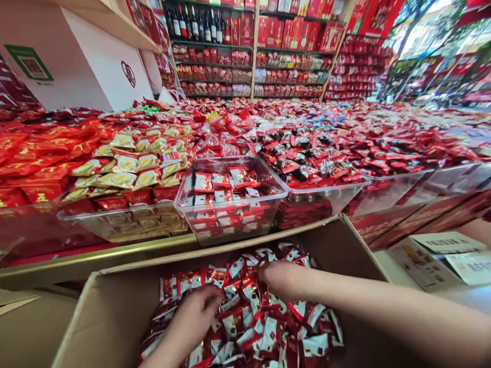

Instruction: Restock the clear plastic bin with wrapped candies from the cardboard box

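Observation:
A deep cardboard box (303, 231) holds a heap of small red-and-white wrapped snack packets (264, 335). Both of my hands are down inside it, among the packets. My left hand (197, 313) is at the left of the heap, its fingers curled in and their tips partly hidden. Farther back, my right hand (283, 280) points down into the heap with bent fingers. Its fingertips are out of sight, so what it grips cannot be made out. Just beyond the box stands a clear plastic bin (230, 204), partly filled with similar red-and-white packets.
Heaped candy bins flank the clear one: gold packets (132, 166) and red packets (38, 163) leftward, dark red wrapped sweets (307, 158) rightward. An open printed carton (433, 260) is at the right. Shelves with bottles (195, 25) and red gift boxes (295, 33) line the back.

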A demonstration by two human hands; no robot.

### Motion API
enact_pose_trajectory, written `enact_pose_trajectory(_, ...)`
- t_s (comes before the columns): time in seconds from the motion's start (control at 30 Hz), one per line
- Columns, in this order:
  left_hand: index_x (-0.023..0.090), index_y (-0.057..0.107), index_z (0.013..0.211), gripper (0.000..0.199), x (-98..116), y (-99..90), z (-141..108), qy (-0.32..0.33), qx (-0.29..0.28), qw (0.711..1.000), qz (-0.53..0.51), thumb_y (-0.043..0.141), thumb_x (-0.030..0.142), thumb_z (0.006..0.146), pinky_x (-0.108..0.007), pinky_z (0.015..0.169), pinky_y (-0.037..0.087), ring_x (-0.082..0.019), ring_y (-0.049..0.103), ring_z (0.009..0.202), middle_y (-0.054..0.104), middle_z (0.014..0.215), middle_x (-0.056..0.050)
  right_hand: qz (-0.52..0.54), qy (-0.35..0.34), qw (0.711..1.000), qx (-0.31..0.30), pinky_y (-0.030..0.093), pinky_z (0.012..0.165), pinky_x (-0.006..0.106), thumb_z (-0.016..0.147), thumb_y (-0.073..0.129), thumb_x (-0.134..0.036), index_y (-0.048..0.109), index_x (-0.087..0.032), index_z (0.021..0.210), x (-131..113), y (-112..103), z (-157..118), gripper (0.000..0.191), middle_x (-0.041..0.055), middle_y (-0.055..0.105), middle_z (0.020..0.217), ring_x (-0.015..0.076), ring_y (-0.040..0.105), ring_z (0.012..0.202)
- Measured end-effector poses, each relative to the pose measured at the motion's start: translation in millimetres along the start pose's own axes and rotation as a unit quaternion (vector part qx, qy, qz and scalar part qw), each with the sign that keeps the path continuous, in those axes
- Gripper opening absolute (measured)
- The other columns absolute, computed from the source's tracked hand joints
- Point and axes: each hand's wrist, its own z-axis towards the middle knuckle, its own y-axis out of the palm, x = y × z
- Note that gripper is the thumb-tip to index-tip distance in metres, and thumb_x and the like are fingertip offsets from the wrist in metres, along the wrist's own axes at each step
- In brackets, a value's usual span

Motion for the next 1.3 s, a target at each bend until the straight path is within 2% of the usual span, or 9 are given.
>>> enact_pose_trajectory(0.13,0.016,0.060,0.089,0.025,-11,5.7,-1,-0.012,-0.038,0.999,0.025,0.044,0.027,0.074,-0.029,0.073,0.039,-0.021,0.058,0.082,0.067,0.089,-0.008,-0.093,0.027,0.989,-0.113,0.042,0.063,0.032,0.049,0.058,-0.001,0.062,-0.012,0.062,15,0,4,0.017,0.0107,0.063,0.069,0.0258,0.058,0.073)
enact_pose_trajectory(0.23,0.017,0.061,0.094,0.029,-17,17.2,-5,-0.001,-0.083,0.996,0.026,0.048,0.029,0.071,-0.027,0.072,0.040,-0.021,0.059,0.083,0.067,0.093,-0.007,-0.115,0.020,0.983,-0.143,0.042,0.065,0.030,0.051,0.065,-0.014,0.062,-0.011,0.073,17,0,5,0.023,0.0114,0.063,0.080,0.0253,0.057,0.080)
enact_pose_trajectory(0.4,0.021,0.059,0.102,0.033,-20,27.7,-8,0.009,-0.119,0.993,0.020,0.049,0.031,0.072,-0.025,0.069,0.042,-0.020,0.060,0.079,0.068,0.089,-0.004,-0.087,0.041,0.992,-0.082,0.040,0.063,0.028,0.054,0.066,-0.037,0.052,-0.012,0.097,16,6,8,0.051,0.0129,0.060,0.092,0.0253,0.055,0.085)
enact_pose_trajectory(0.53,0.020,0.061,0.098,0.031,-18,21.6,-5,0.001,-0.111,0.994,0.021,0.048,0.032,0.072,-0.027,0.069,0.042,-0.021,0.060,0.080,0.068,0.090,-0.005,-0.023,0.095,0.995,-0.021,0.039,0.060,0.028,0.050,0.068,-0.036,0.044,-0.014,0.101,19,29,15,0.059,0.0125,0.059,0.092,0.0261,0.056,0.083)
enact_pose_trajectory(0.77,0.015,0.055,0.103,0.033,-3,11.7,-1,0.012,-0.042,0.999,0.003,0.042,0.028,0.076,-0.028,0.075,0.040,-0.019,0.058,0.081,0.064,0.090,-0.007,0.012,0.134,0.991,0.011,0.035,0.054,0.024,0.058,0.056,-0.014,0.040,-0.016,0.101,12,44,18,0.046,0.0100,0.060,0.088,0.0222,0.057,0.079)
enact_pose_trajectory(1.0,0.014,0.056,0.099,0.030,-2,14.1,-2,0.020,-0.018,0.999,-0.038,0.044,0.026,0.074,-0.030,0.078,0.040,-0.020,0.056,0.084,0.063,0.090,-0.008,0.022,0.138,0.989,0.055,0.038,0.061,0.029,0.064,0.054,-0.038,0.038,-0.014,0.104,2,52,14,0.050,0.0141,0.058,0.092,0.0260,0.056,0.084)
enact_pose_trajectory(1.13,0.015,0.048,0.113,0.040,2,16.6,-5,0.032,-0.014,0.997,-0.071,0.046,0.026,0.074,-0.031,0.078,0.042,-0.019,0.056,0.079,0.059,0.104,-0.010,0.015,0.086,0.993,0.082,0.038,0.063,0.026,0.062,0.055,-0.026,0.040,-0.015,0.103,-5,59,13,0.045,0.0112,0.059,0.091,0.0229,0.055,0.084)
enact_pose_trajectory(1.23,0.019,0.035,0.124,0.056,7,16.8,-8,0.040,-0.042,0.983,-0.173,0.053,0.028,0.072,-0.031,0.078,0.041,-0.020,0.055,0.082,0.058,0.107,-0.009,0.003,-0.035,0.996,0.085,0.036,0.057,0.024,0.065,0.051,-0.022,0.039,-0.015,0.106,-17,54,9,0.043,0.0089,0.061,0.088,0.0205,0.057,0.078)
enact_pose_trajectory(1.3,0.022,0.043,0.118,0.050,11,16.2,-9,0.074,-0.088,0.963,-0.244,0.057,0.028,0.070,-0.029,0.079,0.041,-0.019,0.054,0.084,0.061,0.100,-0.004,-0.005,-0.114,0.990,0.084,0.035,0.054,0.023,0.068,0.048,-0.023,0.039,-0.015,0.106,-25,49,5,0.040,0.0078,0.061,0.086,0.0186,0.056,0.072)
